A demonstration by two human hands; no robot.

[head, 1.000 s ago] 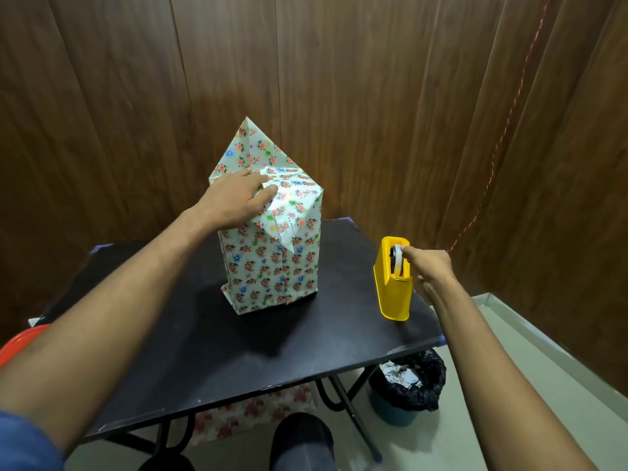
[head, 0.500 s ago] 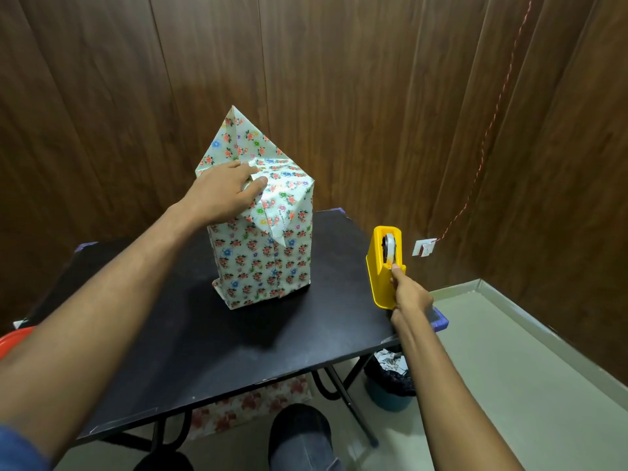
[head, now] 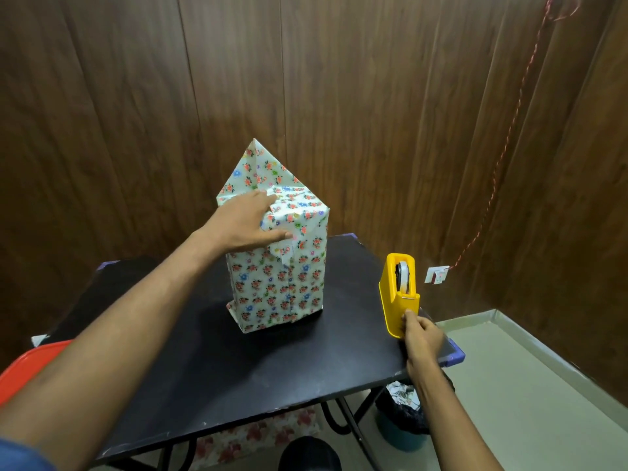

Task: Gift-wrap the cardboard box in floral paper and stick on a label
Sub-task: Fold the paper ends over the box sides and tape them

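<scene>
My left hand (head: 246, 220) lies spread on the folded top of the wrapped box (head: 277, 263), which I judge light and easy to crease, while my right hand (head: 419, 334) pinches tape at the yellow dispenser (head: 396, 297) on the counter (head: 238, 362).

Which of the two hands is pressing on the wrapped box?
The left hand: its fingers lie on the folded top of the floral-wrapped box. The right hand is at the yellow tape dispenser near the table's right edge instead.
</scene>
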